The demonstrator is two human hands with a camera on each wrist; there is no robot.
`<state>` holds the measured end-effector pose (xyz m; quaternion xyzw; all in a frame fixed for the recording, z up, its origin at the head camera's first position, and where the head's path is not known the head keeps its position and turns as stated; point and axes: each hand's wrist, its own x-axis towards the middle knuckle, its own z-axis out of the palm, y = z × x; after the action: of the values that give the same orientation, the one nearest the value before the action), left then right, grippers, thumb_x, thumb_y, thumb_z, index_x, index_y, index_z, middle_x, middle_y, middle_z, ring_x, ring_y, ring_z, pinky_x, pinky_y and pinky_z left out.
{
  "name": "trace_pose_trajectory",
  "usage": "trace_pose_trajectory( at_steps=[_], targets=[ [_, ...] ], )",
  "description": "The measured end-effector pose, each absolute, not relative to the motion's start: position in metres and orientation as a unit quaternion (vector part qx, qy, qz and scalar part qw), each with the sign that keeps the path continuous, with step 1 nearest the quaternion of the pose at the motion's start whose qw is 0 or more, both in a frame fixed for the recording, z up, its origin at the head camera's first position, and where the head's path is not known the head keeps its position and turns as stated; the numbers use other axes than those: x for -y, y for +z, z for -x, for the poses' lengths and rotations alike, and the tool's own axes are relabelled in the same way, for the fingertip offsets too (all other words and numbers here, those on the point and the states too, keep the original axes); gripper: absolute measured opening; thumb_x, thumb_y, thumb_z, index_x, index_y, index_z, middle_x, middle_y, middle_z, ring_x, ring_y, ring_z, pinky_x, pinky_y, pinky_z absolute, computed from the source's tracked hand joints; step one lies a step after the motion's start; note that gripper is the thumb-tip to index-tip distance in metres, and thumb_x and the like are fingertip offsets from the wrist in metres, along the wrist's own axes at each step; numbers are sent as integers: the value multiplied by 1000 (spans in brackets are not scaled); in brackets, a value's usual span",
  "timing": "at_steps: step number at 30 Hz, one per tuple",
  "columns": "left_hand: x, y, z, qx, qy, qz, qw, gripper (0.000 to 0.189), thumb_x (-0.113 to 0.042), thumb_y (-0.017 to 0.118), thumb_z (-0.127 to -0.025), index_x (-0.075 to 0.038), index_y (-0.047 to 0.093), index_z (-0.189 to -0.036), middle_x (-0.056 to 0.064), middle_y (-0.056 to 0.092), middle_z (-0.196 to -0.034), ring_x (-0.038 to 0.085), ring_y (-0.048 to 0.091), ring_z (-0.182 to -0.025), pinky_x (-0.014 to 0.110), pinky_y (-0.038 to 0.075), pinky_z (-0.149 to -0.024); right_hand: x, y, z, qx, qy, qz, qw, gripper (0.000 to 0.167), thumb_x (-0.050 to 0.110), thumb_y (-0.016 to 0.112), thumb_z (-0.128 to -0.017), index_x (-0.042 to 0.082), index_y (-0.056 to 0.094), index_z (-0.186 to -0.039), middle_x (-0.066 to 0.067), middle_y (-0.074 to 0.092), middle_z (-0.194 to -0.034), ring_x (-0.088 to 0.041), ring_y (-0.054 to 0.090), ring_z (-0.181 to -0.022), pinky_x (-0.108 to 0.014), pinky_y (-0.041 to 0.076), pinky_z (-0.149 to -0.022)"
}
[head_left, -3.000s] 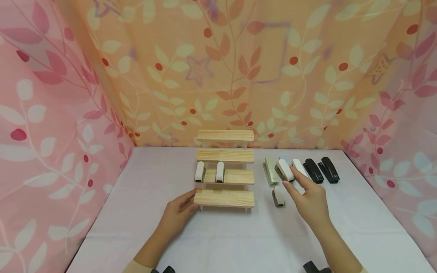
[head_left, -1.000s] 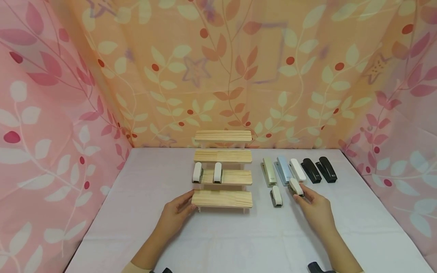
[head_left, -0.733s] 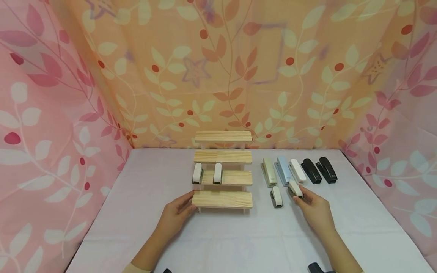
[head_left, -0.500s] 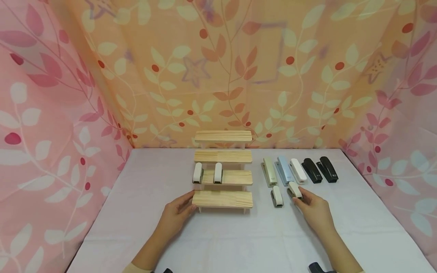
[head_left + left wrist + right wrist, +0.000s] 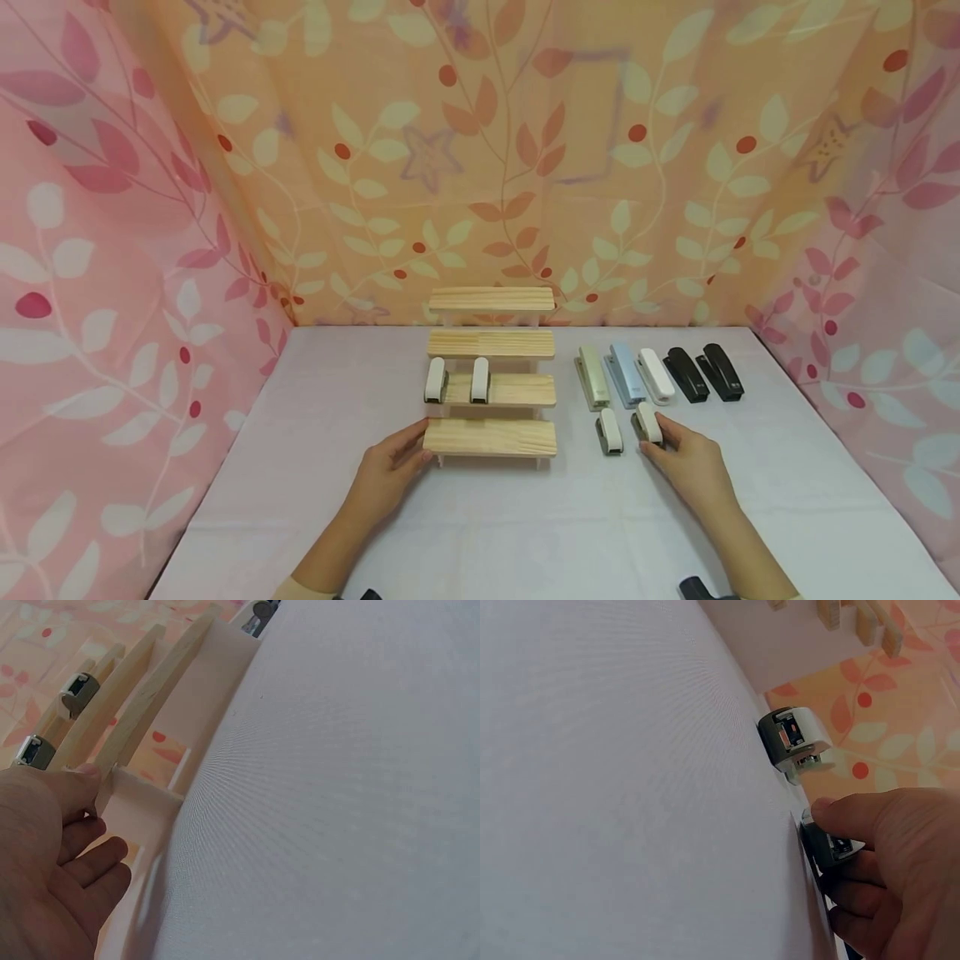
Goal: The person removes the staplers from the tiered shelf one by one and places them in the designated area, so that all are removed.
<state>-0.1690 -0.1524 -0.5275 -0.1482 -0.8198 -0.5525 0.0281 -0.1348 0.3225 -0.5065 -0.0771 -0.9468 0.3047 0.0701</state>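
My right hand pinches a small white stapler between thumb and fingers, low at the table beside another small white stapler. In the right wrist view, the thumb of my right hand lies over the dark end of the held stapler. My left hand grips the left end of the lowest board of a four-step wooden shelf, thumb on the board's edge. On the second board from the bottom stand two white staplers, one at the left end and one near the middle.
Behind the right hand lies a row of longer staplers: pale green, light blue, white and two black, the nearer and the outermost. Floral cloth walls the table at the back and sides.
My right hand has brought the small white stapler from over the back row forward and down to the front, turning it straighter beside the other small one. The left hand keeps its hold.
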Motion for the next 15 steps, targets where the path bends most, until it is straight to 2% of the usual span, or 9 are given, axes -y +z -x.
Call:
trace_pose_trajectory(
  at_steps=[9, 15],
  targets=[
    [153, -526, 169, 820, -554, 144, 18, 52, -31, 75, -94, -20, 61, -143, -3, 59, -147, 23, 55, -137, 28, 49, -110, -318, -509, 134, 948, 300, 73, 85, 66, 28, 76, -94, -1, 52, -147, -23, 65, -133, -51, 51, -132, -71, 41, -109],
    [154, -526, 169, 821, -552, 146, 16, 53, -33, 75, -94, -19, 61, -143, -2, 58, -147, 23, 55, -137, 30, 49, -110, -318, -509, 134, 945, 307, 75, 83, 67, 28, 77, -93, -2, 50, -148, -23, 63, -135, -50, 50, -134, -70, 40, -110]
  ],
)
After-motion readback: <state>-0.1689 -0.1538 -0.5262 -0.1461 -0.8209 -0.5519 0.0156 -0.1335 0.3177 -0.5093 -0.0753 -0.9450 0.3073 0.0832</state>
